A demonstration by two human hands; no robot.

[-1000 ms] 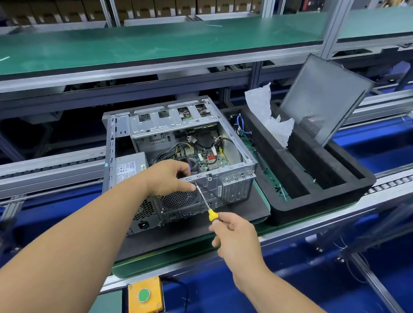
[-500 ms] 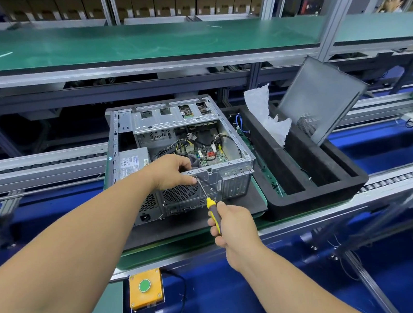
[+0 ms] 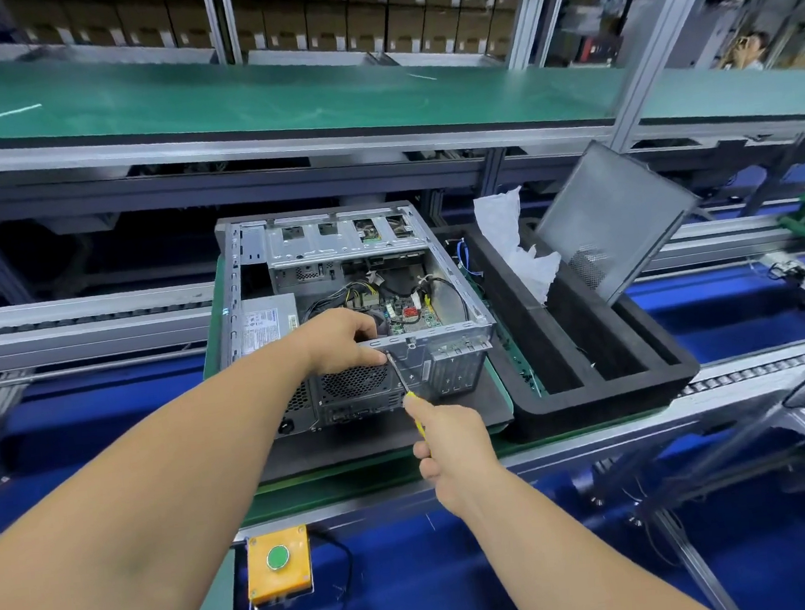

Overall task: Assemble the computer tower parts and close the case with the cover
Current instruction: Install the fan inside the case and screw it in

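An open grey computer tower [image 3: 449, 349] lies on its side on a dark mat, its boards and cables exposed. My left hand [image 3: 340, 338] grips the near top edge of the case's rear panel, fingers curled over the rim. My right hand [image 3: 448, 440] grips a yellow-handled screwdriver [image 3: 399, 371], whose tip meets the rear panel right beside my left fingertips. The grey side cover [image 3: 613, 215] leans upright in the black foam tray to the right.
The black foam tray [image 3: 597, 404] holds white wrapping [image 3: 518, 249] at its far end. A yellow box with a green button [image 3: 279, 562] hangs below the conveyor's front rail. A green shelf [image 3: 272, 101] runs above and behind. Another unit shows at the far right edge.
My right hand shifted slightly on the screwdriver, the handle now mostly hidden in my palm. The tip stays at the same spot by my left fingers. The view moved a little.
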